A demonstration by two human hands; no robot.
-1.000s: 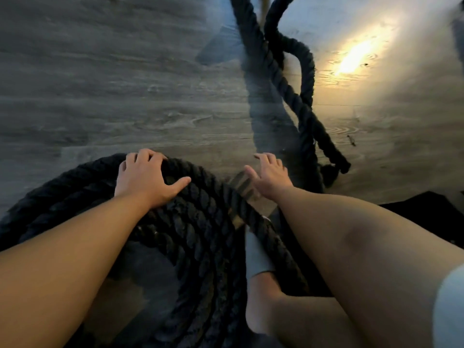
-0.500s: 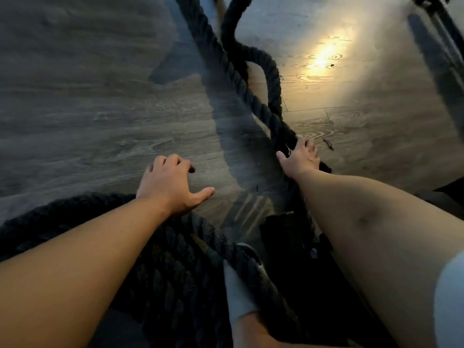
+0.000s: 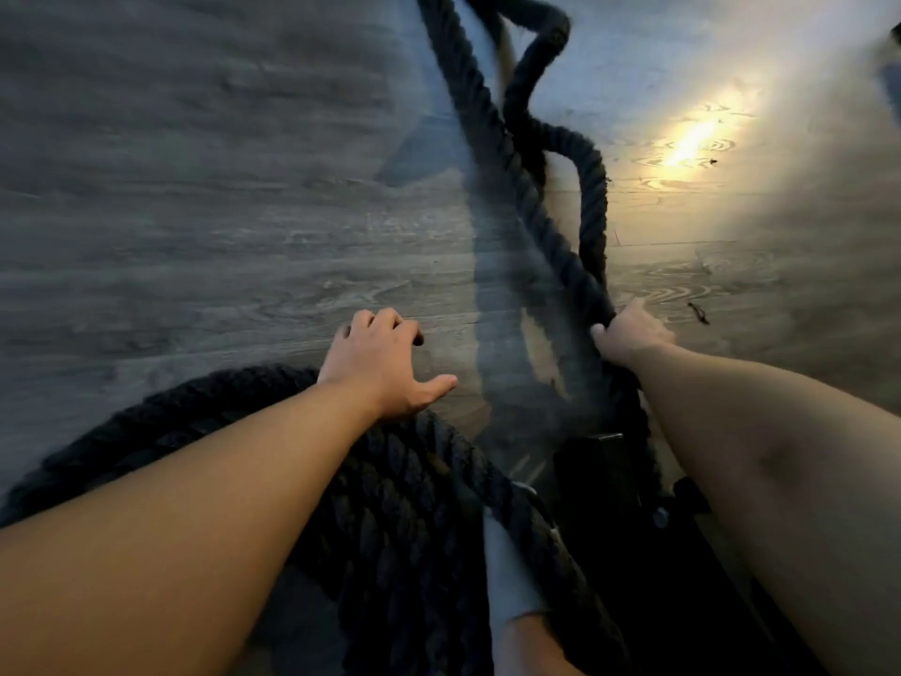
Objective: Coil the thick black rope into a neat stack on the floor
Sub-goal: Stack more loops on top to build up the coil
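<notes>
A thick black rope lies partly wound into a coil (image 3: 390, 480) of several turns on the wooden floor at lower left and centre. Its loose part (image 3: 517, 158) runs away from me toward the top of the frame, with a second strand looping beside it. My right hand (image 3: 626, 331) grips the loose rope where the two strands meet, fingers curled round it. Beyond the far edge of the coil, my left hand (image 3: 385, 363) hovers with fingers loosely bent and thumb spread, holding nothing.
Grey wood-grain floor (image 3: 195, 212) spreads out to the left and far side. A bright light patch (image 3: 692, 139) glares at upper right. A dark object with metal fittings (image 3: 614, 480) sits under my right forearm. My leg in a white sock (image 3: 507, 578) stands inside the coil's edge.
My right hand reached forward from above the coil and closed round the loose rope. My left hand lifted off the coil's far edge and now hovers past it. The view swung forward.
</notes>
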